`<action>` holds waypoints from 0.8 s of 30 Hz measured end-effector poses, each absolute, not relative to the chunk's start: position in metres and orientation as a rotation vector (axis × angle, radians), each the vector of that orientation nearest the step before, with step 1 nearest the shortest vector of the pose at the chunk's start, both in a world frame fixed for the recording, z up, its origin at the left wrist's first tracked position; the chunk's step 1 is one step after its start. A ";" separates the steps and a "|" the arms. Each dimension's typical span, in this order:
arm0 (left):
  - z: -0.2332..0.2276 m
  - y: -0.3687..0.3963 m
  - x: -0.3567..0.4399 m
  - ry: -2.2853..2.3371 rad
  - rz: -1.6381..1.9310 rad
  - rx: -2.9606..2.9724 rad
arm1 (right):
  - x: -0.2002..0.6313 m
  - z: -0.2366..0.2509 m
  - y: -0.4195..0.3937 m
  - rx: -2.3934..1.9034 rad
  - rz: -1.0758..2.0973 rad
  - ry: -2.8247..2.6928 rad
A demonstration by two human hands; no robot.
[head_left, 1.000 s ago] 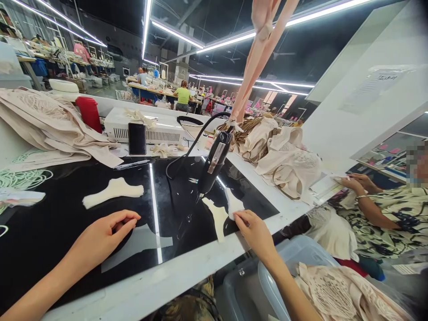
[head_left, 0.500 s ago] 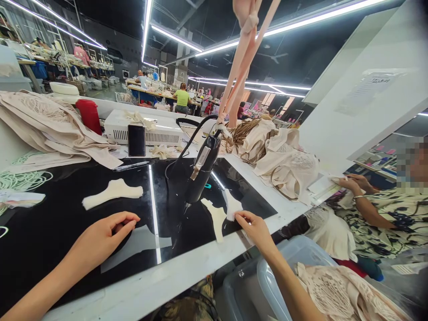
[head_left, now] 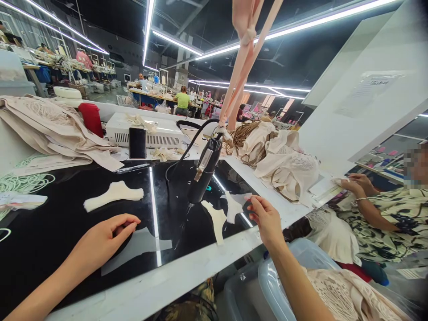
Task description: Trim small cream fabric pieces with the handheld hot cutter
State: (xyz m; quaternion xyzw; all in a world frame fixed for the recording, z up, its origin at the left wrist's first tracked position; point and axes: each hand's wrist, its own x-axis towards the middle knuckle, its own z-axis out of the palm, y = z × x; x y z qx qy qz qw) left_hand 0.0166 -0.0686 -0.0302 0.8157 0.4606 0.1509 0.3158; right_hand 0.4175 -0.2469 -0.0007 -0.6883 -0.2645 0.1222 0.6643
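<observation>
My right hand (head_left: 266, 218) pinches the upper right end of a thin, sheer white fabric piece (head_left: 235, 209) by the black tabletop's right side. A narrow cream pad-like piece (head_left: 217, 218) lies just left of it. Above the table hangs a black pen-shaped power tool (head_left: 204, 171), tip down, on pink fabric straps (head_left: 239, 71). My left hand (head_left: 112, 232) rests over the black surface with curled fingers and thumb close to the index; nothing shows in it. Beneath its fingertips lies a flat translucent piece (head_left: 140, 249). Another cream piece (head_left: 113, 195) is farther up.
A phone (head_left: 137, 143) leans on a white vented box (head_left: 160, 131). Beige garments are heaped at left (head_left: 50, 129) and right (head_left: 287, 156). Pale green cord (head_left: 25, 187) lies at far left. Bins (head_left: 301, 258) stand below the table's edge; a co-worker's hands (head_left: 356, 185) are at right.
My right hand has lifted and shifted right, pulling one end of the sheer piece up and spreading it. My left hand stays in place.
</observation>
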 end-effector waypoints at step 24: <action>0.007 -0.112 0.020 0.533 0.756 1.820 | 0.216 0.039 -0.221 -1.212 1.208 -1.113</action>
